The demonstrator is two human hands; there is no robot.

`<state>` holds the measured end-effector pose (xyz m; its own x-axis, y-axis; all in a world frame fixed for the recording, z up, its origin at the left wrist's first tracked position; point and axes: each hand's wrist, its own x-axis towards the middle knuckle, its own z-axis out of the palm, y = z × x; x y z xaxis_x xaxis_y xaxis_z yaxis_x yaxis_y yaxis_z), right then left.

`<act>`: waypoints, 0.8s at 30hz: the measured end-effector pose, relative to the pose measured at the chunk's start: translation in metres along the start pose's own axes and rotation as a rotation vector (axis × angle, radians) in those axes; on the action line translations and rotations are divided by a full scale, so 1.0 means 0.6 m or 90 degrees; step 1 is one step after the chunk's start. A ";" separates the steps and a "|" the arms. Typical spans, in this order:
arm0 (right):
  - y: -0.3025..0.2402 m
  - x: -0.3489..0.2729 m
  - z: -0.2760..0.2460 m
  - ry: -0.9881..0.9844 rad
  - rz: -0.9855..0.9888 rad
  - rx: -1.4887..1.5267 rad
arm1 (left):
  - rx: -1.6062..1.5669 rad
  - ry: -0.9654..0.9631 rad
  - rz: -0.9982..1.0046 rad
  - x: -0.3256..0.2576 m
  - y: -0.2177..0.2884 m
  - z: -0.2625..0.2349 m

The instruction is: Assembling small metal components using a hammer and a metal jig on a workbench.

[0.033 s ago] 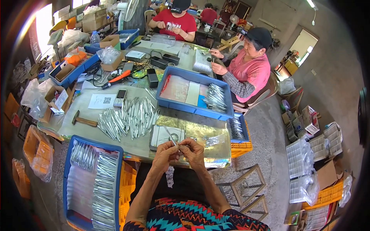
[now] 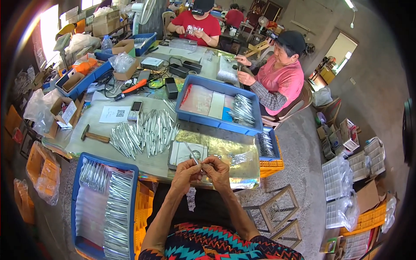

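Observation:
A slim silvery metal rod (image 2: pixel 191 150) slants up and away from my fingers over the table's near edge. My left hand (image 2: pixel 185 174) is closed round its lower part. Right beside it, my right hand (image 2: pixel 217 172) is pinched at the rod's lower end; whatever lies between those fingertips is hidden. Just beyond the hands lies a flat, light-topped block (image 2: pixel 175 155) with a round metal piece (image 2: pixel 197 154) on it. Small shiny parts (image 2: pixel 236 159) are scattered to the right, by a clear bag. Loose piles of similar metal rods (image 2: pixel 158 132) lie to the left.
A blue tray of rods (image 2: pixel 135 190) stands at my lower left on an orange crate (image 2: pixel 143 208). Another blue tray (image 2: pixel 190 116) sits across the table. A hammer (image 2: pixel 96 137) and a phone (image 2: pixel 135 110) lie left. One co-worker (image 2: pixel 284 82) sits right, another (image 2: pixel 195 26) at the far end.

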<state>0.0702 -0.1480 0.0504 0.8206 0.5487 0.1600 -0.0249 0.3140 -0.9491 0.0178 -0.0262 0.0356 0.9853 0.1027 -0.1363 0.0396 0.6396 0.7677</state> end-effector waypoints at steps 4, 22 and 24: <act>0.013 -0.001 -0.005 0.010 -0.039 0.005 | 0.015 -0.004 -0.008 -0.002 0.000 0.006; 0.015 -0.018 0.003 0.067 0.022 -0.052 | 0.009 0.138 0.088 -0.003 0.008 -0.007; 0.025 -0.016 -0.002 0.073 0.032 -0.003 | -0.023 0.127 0.065 0.000 0.007 -0.011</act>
<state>0.0625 -0.1498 0.0344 0.8780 0.4718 0.0807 -0.0649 0.2843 -0.9565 0.0171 -0.0184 0.0349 0.9313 0.3148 -0.1833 -0.0678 0.6442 0.7619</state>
